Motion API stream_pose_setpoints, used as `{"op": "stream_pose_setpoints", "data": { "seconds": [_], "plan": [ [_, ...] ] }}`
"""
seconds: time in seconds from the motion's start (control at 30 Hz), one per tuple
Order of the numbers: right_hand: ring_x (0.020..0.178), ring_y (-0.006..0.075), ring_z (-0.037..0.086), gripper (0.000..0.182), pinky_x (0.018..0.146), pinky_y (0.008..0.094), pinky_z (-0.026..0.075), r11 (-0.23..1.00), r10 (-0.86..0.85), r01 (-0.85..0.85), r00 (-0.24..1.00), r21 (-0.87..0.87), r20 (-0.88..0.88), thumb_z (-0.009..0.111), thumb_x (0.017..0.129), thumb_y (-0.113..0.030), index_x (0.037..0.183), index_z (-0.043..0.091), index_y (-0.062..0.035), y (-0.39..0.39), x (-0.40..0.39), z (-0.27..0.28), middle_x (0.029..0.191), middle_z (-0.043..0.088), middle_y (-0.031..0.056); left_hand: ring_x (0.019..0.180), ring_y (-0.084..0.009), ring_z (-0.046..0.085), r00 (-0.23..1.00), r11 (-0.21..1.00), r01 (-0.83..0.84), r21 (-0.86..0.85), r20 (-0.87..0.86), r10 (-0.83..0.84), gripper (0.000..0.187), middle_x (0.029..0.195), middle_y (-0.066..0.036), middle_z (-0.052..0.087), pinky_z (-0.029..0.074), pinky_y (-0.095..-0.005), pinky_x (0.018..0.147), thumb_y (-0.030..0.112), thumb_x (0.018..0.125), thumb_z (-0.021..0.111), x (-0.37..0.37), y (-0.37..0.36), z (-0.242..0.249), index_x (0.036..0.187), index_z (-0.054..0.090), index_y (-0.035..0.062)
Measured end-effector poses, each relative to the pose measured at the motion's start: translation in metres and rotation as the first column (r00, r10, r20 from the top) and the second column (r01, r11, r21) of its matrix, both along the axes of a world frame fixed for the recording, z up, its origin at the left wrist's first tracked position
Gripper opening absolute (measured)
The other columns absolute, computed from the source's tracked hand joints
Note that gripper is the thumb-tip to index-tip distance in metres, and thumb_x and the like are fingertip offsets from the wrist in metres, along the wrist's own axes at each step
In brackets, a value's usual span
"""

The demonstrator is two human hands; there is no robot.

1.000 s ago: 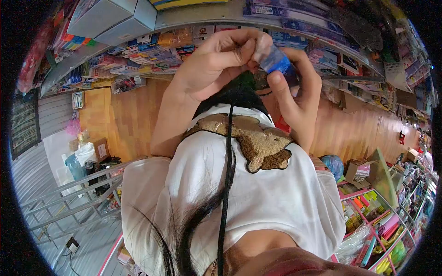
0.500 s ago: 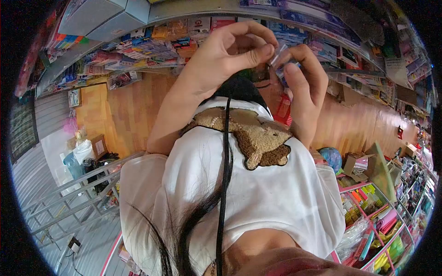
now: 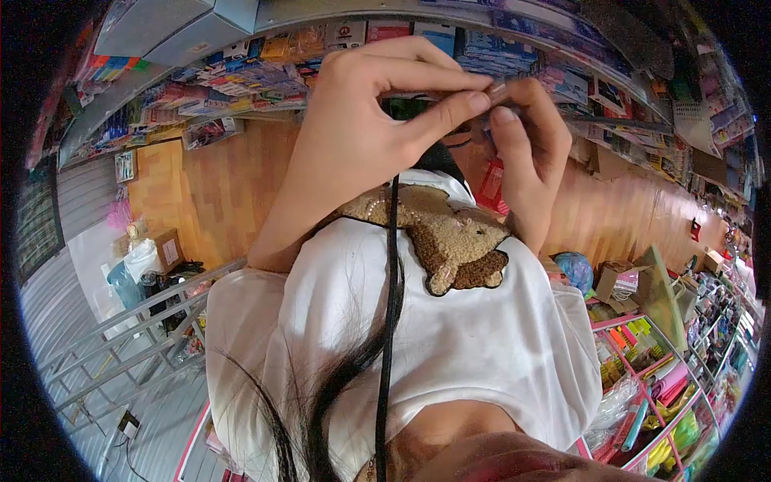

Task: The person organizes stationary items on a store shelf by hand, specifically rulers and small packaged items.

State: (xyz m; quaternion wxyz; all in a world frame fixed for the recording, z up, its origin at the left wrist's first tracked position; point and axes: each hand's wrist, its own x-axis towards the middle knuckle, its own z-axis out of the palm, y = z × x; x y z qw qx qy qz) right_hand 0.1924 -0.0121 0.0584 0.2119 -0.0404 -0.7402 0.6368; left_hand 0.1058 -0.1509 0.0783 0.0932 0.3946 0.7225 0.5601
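Packed shelves [image 3: 341, 16] curve ahead; between our left hand [image 3: 373, 112] and right hand [image 3: 534, 140], fingertips pinch a small clear piece [image 3: 499, 92].

we wear a loose white shirt [image 3: 353, 281] with wide short sleeves [image 3: 241, 321] and a rounded neckline [image 3: 458, 399]. across its front sits a fuzzy patch [image 3: 459, 241] in tan and darker brown, edged in black (it looks rather like a teddy bear, with tiny pale dots along one part). a black cord [image 3: 388, 345] runs down our front, and our lower garment [image 3: 442, 163] is black.
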Motion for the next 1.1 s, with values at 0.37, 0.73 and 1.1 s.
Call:
{"op": "stream_pose_setpoints", "data": {
  "seconds": [0.37, 0.73, 1.1],
  "plan": [
    [0.053, 0.0302, 0.049, 0.01, 0.051, 0.0364, 0.037, 0.923, -0.028, 0.032, 0.999, 0.383, -0.016, 0.054, 0.07, -0.011, 0.078, 0.055, -0.0044, 0.005, 0.003, -0.004, 0.06, 0.053, 0.0135, 0.076, -0.0155, 0.061, 0.987, 0.999, 0.046, 0.008, 0.155, -0.047, 0.014, 0.081, -0.01, 0.065, 0.046, -0.0237, 0.069, 0.001, 0.071, 0.069, -0.002, -0.003, 0.0, 0.084, 0.068, -0.0009],
    [0.056, 0.0313, 0.051, 0.01, 0.053, 0.0368, 0.039, 0.932, -0.06, 0.075, 0.997, 0.355, -0.053, 0.055, 0.072, -0.013, 0.078, 0.055, -0.0056, 0.007, 0.0, -0.008, 0.063, 0.055, 0.012, 0.08, -0.0132, 0.06, 0.935, 0.992, -0.029, 0.123, 0.355, -0.017, 0.017, 0.086, -0.007, 0.064, 0.047, -0.0231, 0.073, 0.0, 0.075, 0.067, 0.003, 0.001, -0.007, 0.091, 0.064, -0.002],
    [0.053, 0.0244, 0.051, 0.01, 0.051, 0.0326, 0.034, 0.774, -0.068, 0.154, 0.984, 0.614, -0.162, 0.06, 0.068, -0.013, 0.075, 0.053, -0.009, 0.007, -0.005, -0.006, 0.062, 0.055, 0.0065, 0.074, -0.0083, 0.058, 0.988, 0.988, -0.119, 0.099, 0.112, 0.108, 0.015, 0.081, -0.004, 0.063, 0.047, -0.0209, 0.067, -0.002, 0.072, 0.065, 0.01, 0.003, -0.01, 0.086, 0.061, -0.0016]
  ]
}}
